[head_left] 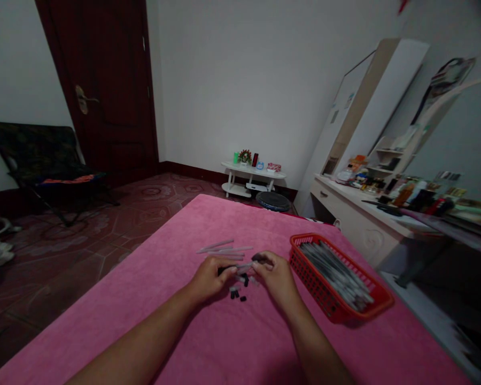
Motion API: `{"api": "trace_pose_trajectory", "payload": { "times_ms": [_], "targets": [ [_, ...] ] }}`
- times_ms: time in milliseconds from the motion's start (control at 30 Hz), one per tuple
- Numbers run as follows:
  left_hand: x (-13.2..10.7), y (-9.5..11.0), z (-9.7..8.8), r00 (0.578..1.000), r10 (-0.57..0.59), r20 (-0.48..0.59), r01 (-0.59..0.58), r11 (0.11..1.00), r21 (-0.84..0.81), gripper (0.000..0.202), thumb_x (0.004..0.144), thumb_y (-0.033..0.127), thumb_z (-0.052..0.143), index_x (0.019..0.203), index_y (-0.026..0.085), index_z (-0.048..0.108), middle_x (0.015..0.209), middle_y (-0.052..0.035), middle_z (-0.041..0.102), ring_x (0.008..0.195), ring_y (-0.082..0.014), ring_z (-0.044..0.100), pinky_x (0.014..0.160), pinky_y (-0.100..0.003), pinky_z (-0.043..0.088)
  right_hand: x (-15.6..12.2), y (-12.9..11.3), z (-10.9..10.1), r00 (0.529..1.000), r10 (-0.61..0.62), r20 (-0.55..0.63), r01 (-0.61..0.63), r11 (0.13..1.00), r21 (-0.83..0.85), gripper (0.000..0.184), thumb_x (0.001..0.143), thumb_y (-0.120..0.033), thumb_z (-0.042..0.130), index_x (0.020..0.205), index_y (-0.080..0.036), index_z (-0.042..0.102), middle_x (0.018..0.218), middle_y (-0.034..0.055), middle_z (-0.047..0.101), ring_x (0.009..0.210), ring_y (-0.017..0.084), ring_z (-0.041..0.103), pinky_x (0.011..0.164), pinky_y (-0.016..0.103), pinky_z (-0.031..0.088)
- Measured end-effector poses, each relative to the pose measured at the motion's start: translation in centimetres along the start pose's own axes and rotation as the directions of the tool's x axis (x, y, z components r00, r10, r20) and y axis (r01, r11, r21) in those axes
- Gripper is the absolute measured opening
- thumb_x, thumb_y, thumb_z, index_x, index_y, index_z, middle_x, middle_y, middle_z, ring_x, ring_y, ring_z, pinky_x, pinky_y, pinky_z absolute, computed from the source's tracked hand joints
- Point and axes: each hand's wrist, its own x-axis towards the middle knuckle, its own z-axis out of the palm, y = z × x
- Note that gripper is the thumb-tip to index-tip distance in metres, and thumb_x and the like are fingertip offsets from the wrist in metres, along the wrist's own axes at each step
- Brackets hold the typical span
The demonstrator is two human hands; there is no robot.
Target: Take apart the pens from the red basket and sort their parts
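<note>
Over a pink cloth, my left hand (213, 277) is closed on one end of a pale, slim pen (245, 266). My right hand (276, 274) pinches its other end, where a dark piece (258, 258), which looks like a pen cap, shows at the fingertips. Just beneath my hands lie several small black caps (243, 299) and some small clear pieces (253, 280). Beyond my hands, several pale pen barrels (220, 248) rest loosely on the cloth. To the right of my right hand stands a red plastic basket (312, 278) with many grey-white pens (336, 275) in it.
The pink cloth (164, 321) covers the surface in front of me. A white dresser (356, 214) with bottles stands at the right. Against the far wall is a small white table (253, 170), with a round black stool (273, 201) near it. A folding chair (44, 155) stands left.
</note>
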Motion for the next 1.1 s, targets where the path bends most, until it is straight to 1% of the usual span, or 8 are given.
{"api": "trace_pose_trajectory", "payload": {
  "times_ms": [133,300,400,567,767,867,967,1100],
  "targets": [
    [0.0,0.2,-0.1,1.000,-0.029,0.004,0.029,0.998,0.061,0.028,0.090,0.029,0.050,0.080,0.020,0.074,0.079,-0.0006,0.073,0.072,-0.0171,0.065,0.068,-0.028,0.049,-0.1,0.3,-0.1,0.999,-0.010,0.046,0.014,0.996,-0.084,0.013,0.067,-0.026,0.060,0.075,-0.016,0.065,0.071,0.0027,0.066,0.065,0.018,0.064,0.056,0.025,0.050],
    [-0.2,0.5,-0.2,0.999,0.000,-0.039,0.004,0.994,0.111,0.025,0.088,0.029,0.051,0.081,0.022,0.075,0.087,-0.0014,0.074,0.082,-0.0193,0.067,0.075,-0.030,0.050,-0.4,0.4,0.3,1.000,0.000,0.032,0.003,0.995,-0.098,0.011,0.071,-0.024,0.056,0.073,-0.016,0.063,0.061,0.0013,0.064,0.051,0.015,0.059,0.045,0.022,0.044],
    [-0.3,0.7,-0.2,0.998,0.027,-0.065,-0.016,0.988,0.157,0.023,0.087,0.027,0.052,0.088,0.025,0.075,0.095,-0.0014,0.075,0.089,-0.0206,0.068,0.080,-0.033,0.051,-0.6,0.1,0.6,1.000,0.014,0.001,-0.014,0.998,-0.058,0.008,0.069,-0.023,0.058,0.070,-0.016,0.062,0.058,0.0010,0.063,0.048,0.014,0.057,0.043,0.022,0.043],
    [-0.6,0.6,0.1,0.987,0.085,-0.134,-0.037,0.944,0.327,0.021,0.086,0.025,0.055,0.092,0.027,0.075,0.095,-0.0017,0.075,0.085,-0.0207,0.069,0.078,-0.033,0.053,-0.8,-0.2,0.7,0.995,0.098,-0.020,-0.097,0.994,0.055,0.011,0.065,-0.028,0.060,0.067,-0.017,0.058,0.054,0.0007,0.062,0.043,0.012,0.053,0.036,0.020,0.037],
    [-1.0,0.6,0.1,0.946,0.281,-0.162,-0.157,0.834,0.529,0.021,0.086,0.029,0.056,0.101,0.024,0.071,0.090,-0.0049,0.074,0.081,-0.0200,0.069,0.071,-0.030,0.053,-0.9,-0.2,0.6,0.977,0.214,0.006,-0.212,0.967,0.141,0.019,0.061,-0.033,0.063,0.065,-0.016,0.056,0.049,-0.0002,0.061,0.035,0.010,0.049,0.031,0.017,0.032],
    [-1.2,0.7,0.0,0.922,0.358,-0.147,-0.202,0.770,0.605,0.022,0.087,0.033,0.056,0.099,0.022,0.070,0.080,-0.0060,0.071,0.074,-0.0190,0.068,0.066,-0.029,0.052,-1.0,-0.6,0.7,0.961,0.274,0.030,-0.274,0.941,0.199,0.021,0.060,-0.034,0.065,0.063,-0.016,0.055,0.046,-0.0011,0.060,0.033,0.008,0.047,0.030,0.017,0.032],
    [-1.3,0.7,0.1,0.917,0.373,-0.140,-0.202,0.738,0.644,0.021,0.086,0.034,0.056,0.095,0.021,0.070,0.075,-0.0062,0.069,0.069,-0.0188,0.066,0.063,-0.029,0.051,-1.0,-1.1,0.7,0.946,0.322,0.043,-0.323,0.915,0.242,0.021,0.057,-0.033,0.067,0.060,-0.016,0.055,0.045,-0.0013,0.059,0.032,0.007,0.046,0.032,0.017,0.036],
    [-1.3,0.7,0.3,0.924,0.350,-0.152,-0.186,0.760,0.623,0.020,0.086,0.032,0.056,0.095,0.022,0.070,0.078,-0.0064,0.069,0.070,-0.0187,0.066,0.065,-0.029,0.051,-1.1,-1.3,0.7,0.938,0.345,0.030,-0.341,0.906,0.252,0.018,0.056,-0.030,0.066,0.058,-0.016,0.056,0.044,-0.0020,0.058,0.033,0.007,0.046,0.033,0.018,0.038]
  ]
}}
